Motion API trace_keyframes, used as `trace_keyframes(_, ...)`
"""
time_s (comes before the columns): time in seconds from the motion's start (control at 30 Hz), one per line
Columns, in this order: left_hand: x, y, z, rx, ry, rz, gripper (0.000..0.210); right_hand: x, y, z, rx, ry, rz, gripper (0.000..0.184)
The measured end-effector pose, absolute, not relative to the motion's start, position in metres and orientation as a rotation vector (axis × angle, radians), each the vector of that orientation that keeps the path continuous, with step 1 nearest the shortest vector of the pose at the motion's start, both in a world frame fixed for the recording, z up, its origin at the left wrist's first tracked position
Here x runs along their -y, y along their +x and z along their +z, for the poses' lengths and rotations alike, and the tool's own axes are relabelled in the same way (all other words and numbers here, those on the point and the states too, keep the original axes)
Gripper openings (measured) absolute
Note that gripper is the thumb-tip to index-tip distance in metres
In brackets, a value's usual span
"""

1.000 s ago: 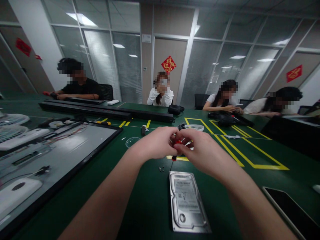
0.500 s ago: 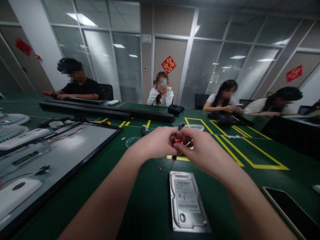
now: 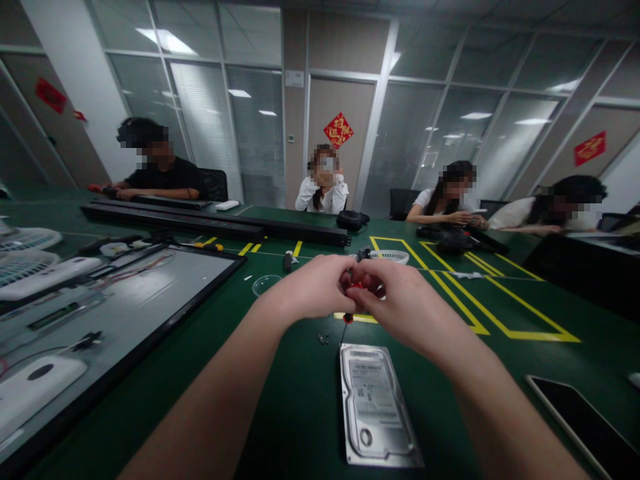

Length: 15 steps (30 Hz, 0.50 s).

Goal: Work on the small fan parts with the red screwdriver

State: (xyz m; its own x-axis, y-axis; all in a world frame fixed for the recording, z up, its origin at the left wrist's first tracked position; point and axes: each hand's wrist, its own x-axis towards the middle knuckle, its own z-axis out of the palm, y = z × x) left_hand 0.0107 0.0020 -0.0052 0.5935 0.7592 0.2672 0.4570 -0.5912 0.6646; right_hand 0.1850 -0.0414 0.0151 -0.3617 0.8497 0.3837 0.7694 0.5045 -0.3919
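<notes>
A silver hard drive point(image 3: 377, 407) lies label up on the green table in front of me. Both my left hand point(image 3: 323, 283) and my right hand point(image 3: 395, 287) are closed round the red and black handle of a screwdriver point(image 3: 349, 319). It stands nearly upright, and its thin shaft runs down to the far left corner of the drive. Fingers cover most of the handle. Several small screws point(image 3: 324, 340) lie on the table just left of the shaft.
To the left lies a large flat panel point(image 3: 190, 273) with a black frame. A phone point(image 3: 580, 420) rests at the right. Beyond my hands are a clear round dish point(image 3: 267, 285), a white fan point(image 3: 390, 256) and a long black bar point(image 3: 225, 223). Several people sit across the table.
The fingers of my right hand have shifted slightly on the screwdriver handle. The tool's tip stays at the same corner, and the hard drive has not moved on the table.
</notes>
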Motion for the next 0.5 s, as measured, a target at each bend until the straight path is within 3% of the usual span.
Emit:
trace_keyframes(0.23, 0.0001, 0.0101, -0.0036, -0.986, 2.317, 0.716, 0.040, 0.0423, 0.1859, 0.0163, 2.221, -1.299, 0.255, 0.031)
trace_keyframes(0.4, -0.0026, 0.0115, -0.0058, -0.955, 2.318, 0.728, 0.037, 0.0447, 0.1862, 0.0164, 2.213, -1.287, 0.209, 0.014)
trace_keyframes(0.5, -0.0029, 0.0107, -0.0058, -0.960, 2.324, 0.696, 0.039, 0.0445, 0.1867, 0.0162, 2.234, -1.287, 0.197, 0.013)
